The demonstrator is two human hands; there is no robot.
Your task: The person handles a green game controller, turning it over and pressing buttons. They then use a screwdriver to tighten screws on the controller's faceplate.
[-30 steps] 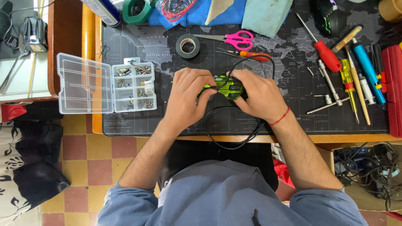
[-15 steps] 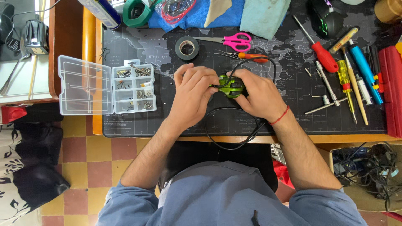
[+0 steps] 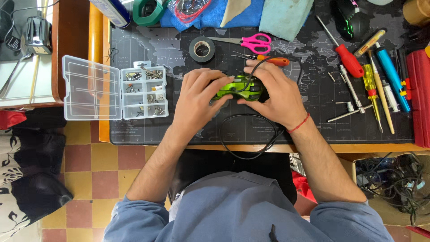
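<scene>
With our left hand (image 3: 193, 99) and right hand (image 3: 274, 95) both clasped around the green gadget (image 3: 238, 88) over the dark desk mat (image 3: 313, 121), we judge its looping black cable (image 3: 244, 136) could snag and tug it loose.

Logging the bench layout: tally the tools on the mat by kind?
Pink-handled scissors: 1
Black tape roll: 1
Screwdrivers, red-handled, yellow-handled, orange-handled: 3
Clear plastic parts box: 1
Green-and-black wired mouse, held by left hand and right hand: 1
Total: 7
</scene>
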